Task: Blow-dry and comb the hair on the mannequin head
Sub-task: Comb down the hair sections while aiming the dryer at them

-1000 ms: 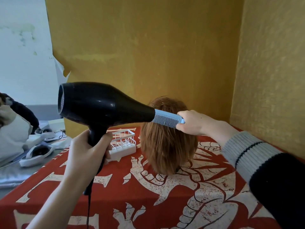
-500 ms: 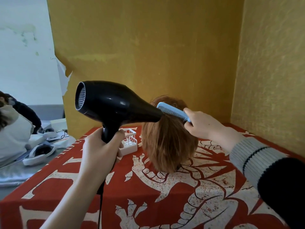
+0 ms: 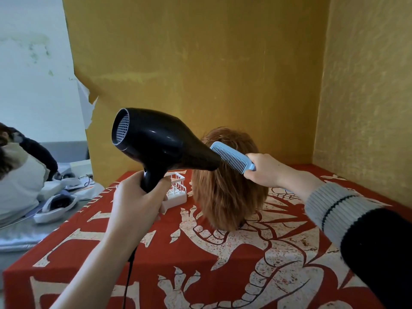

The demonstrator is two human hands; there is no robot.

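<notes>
Gripping a glossy black hair dryer (image 3: pixel 165 146), left hand (image 3: pixel 136 201); right hand (image 3: pixel 264 170) pinches a ridged blue comb (image 3: pixel 231 157) in coppery hair (image 3: pixel 227 197).

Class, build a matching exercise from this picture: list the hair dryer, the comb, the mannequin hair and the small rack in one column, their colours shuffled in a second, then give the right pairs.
Things:
1. hair dryer
2. comb
3. mannequin hair
4. small rack

Colours:
A. white
B. reddish brown
C. black
D. light blue

Pairs: 1-C, 2-D, 3-B, 4-A
</notes>
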